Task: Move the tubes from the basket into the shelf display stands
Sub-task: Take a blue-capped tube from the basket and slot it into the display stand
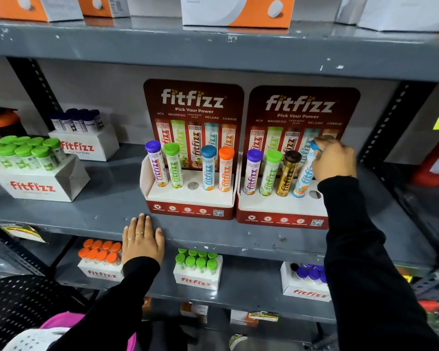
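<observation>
The left hand (143, 240) is laid flat, palm down and grasping nothing, on the front edge of the grey shelf (107, 206), fingers (137, 224) spread. The right hand (333, 159) is raised to the right display stand (281, 209), its fingers closed around the blue-capped tube (303, 179), which is seated tilted in the fourth hole. The tube's cap is largely hidden by the hand. The fifth hole is partly covered by the black sleeve (352, 224). In the left display stand (190, 198), four tubes are held upright and the middle hole is open. A perforated black basket (18, 300) is cut off at the lower left.
</observation>
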{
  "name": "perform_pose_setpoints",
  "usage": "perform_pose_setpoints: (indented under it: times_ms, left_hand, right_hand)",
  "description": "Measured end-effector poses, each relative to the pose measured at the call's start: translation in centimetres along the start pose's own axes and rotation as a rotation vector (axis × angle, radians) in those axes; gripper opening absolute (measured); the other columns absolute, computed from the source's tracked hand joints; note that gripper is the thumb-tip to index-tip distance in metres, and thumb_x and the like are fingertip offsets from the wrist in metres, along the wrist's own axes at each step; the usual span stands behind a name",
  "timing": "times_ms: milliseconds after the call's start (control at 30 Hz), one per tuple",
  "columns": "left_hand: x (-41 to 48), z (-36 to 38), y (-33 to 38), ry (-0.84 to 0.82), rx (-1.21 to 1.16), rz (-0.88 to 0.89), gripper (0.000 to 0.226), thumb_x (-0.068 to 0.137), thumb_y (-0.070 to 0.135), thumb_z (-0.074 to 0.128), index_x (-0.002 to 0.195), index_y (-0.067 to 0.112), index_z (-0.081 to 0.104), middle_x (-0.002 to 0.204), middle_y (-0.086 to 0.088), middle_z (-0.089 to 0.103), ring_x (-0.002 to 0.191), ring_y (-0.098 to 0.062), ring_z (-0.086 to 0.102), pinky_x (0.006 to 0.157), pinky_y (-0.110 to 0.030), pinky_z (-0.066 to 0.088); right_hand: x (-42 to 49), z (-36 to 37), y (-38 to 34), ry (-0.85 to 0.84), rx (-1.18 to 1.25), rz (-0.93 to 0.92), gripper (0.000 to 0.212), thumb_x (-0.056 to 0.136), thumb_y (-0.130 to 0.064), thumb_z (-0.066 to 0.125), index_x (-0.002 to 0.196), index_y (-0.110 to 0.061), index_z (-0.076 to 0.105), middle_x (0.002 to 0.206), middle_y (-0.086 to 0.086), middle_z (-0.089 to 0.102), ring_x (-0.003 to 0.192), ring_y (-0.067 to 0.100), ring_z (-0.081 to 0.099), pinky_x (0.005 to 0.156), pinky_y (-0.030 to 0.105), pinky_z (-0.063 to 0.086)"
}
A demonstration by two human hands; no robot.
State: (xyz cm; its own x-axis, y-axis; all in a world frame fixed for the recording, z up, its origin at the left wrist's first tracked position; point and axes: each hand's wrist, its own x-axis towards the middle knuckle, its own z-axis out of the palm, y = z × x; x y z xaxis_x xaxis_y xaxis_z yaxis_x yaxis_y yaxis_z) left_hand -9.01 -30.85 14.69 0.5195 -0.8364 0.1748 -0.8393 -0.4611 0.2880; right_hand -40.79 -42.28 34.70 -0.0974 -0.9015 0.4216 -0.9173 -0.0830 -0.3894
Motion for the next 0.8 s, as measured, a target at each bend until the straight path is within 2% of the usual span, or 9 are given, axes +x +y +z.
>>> perform_pose_setpoints:
  times_ms: [167, 333, 400, 533, 633, 700, 800]
  left_hand:
    - [0.0, 0.1, 0.1, 0.022, -0.009, 0.003, 0.067, 0.084, 0.040, 0.016, 0.136, 0.002, 0.034, 0.147, -0.015, 0.033, 0.138, -0.030, 0.022, 0.115, -0.041, 0.008]
    - [0.0, 0.0, 0.2, 0.008, -0.013, -0.001, 0.050, 0.095, 0.030, 0.032, 0.137, 0.002, 0.034, 0.147, -0.016, 0.032, 0.139, -0.030, 0.021, 0.117, -0.043, 0.010]
    - [-0.1, 0.0, 0.2, 0.014, -0.021, -0.001, 0.049, 0.095, 0.028, 0.036, 0.137, 0.002, 0.034, 0.147, -0.016, 0.032, 0.139, -0.030, 0.021, 0.116, -0.042, 0.009]
    - [-0.1, -0.2, 0.2, 0.000, -0.001, 0.001, 0.051, 0.096, 0.031, 0.030, 0.137, 0.002, 0.033, 0.148, -0.015, 0.032, 0.139, -0.029, 0.021, 0.116, -0.041, 0.008]
    - [0.0, -0.2, 0.1, -0.006, 0.004, 0.009, 0.051, 0.096, 0.031, 0.032, 0.138, 0.004, 0.030, 0.149, -0.014, 0.029, 0.140, -0.028, 0.018, 0.117, -0.041, 0.008]
    - [0.0, -0.2, 0.1, -0.006, 0.010, 0.012, 0.053, 0.095, 0.034, 0.028, 0.137, 0.003, 0.032, 0.148, -0.015, 0.031, 0.139, -0.029, 0.021, 0.117, -0.042, 0.010]
    - [0.1, -0.2, -0.3, 0.012, -0.025, 0.030, 0.069, 0.085, 0.042, 0.017, 0.131, -0.004, 0.041, 0.141, -0.022, 0.040, 0.134, -0.035, 0.030, 0.114, -0.047, 0.017]
  right_hand:
    - [0.7, -0.4, 0.6, -0.052, 0.022, 0.067, 0.035, 0.091, 0.005, 0.048, 0.121, -0.005, 0.063, 0.119, 0.028, 0.063, 0.106, 0.044, 0.059, 0.100, 0.043, 0.048]
    - [1.3, 0.1, 0.7, -0.135, 0.052, 0.091, 0.036, 0.092, 0.004, 0.049, 0.124, -0.008, 0.061, 0.126, 0.026, 0.058, 0.113, 0.042, 0.056, 0.103, 0.041, 0.045]
    - [1.0, 0.6, 0.8, -0.184, 0.072, 0.111, 0.037, 0.090, 0.006, 0.052, 0.123, -0.009, 0.060, 0.127, 0.025, 0.056, 0.110, 0.041, 0.058, 0.100, 0.040, 0.048]
    - [0.8, 0.8, 1.1, -0.162, 0.126, 0.124, 0.040, 0.087, 0.007, 0.055, 0.123, -0.008, 0.050, 0.122, 0.021, 0.061, 0.110, 0.037, 0.059, 0.095, 0.038, 0.051]
    - [0.6, 0.3, 0.8, -0.169, 0.106, 0.114, 0.048, 0.087, 0.007, 0.054, 0.131, -0.007, 0.042, 0.122, 0.023, 0.060, 0.110, 0.041, 0.058, 0.094, 0.042, 0.050]
    - [-0.1, 0.0, -0.2, -0.114, 0.104, 0.079, 0.053, 0.085, 0.011, 0.053, 0.134, -0.006, 0.040, 0.125, 0.026, 0.056, 0.113, 0.043, 0.055, 0.096, 0.047, 0.049]
    - [-1.7, 0.1, -3.2, 0.106, 0.164, -0.032, 0.058, 0.079, 0.019, 0.051, 0.132, -0.004, 0.047, 0.131, 0.025, 0.052, 0.122, 0.042, 0.048, 0.102, 0.050, 0.045]
